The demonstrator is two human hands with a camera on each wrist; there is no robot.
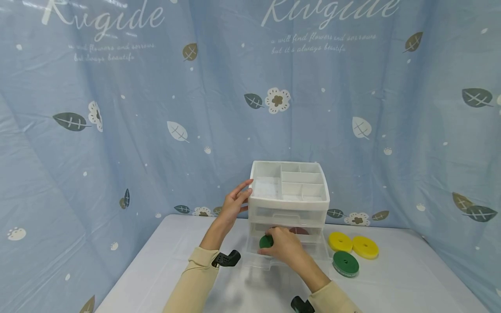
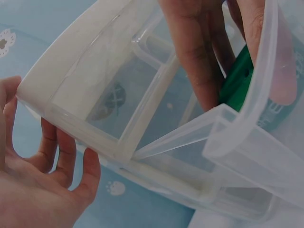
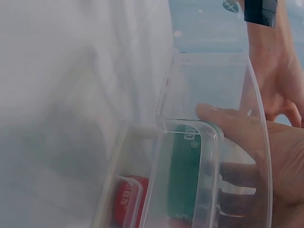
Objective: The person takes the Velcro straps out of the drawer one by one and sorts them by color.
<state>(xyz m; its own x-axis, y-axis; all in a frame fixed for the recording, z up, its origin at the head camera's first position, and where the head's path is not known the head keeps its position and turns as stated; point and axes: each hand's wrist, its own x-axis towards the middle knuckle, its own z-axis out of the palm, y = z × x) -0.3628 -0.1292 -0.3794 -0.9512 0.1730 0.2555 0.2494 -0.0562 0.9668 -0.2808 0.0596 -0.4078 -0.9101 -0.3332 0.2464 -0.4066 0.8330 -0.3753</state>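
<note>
Pinching a green disc (image 1: 266,241), the right hand (image 1: 285,245) has it at the pulled-out drawer (image 1: 256,261); the left hand (image 1: 234,201), fingers spread, touches the white cabinet (image 1: 289,204). Best kept steady, clear of the thin, see-through plastic walls. 2 smooth, round yellow discs (image 1: 339,243) lie on the counter (image 1: 399,274).
</note>
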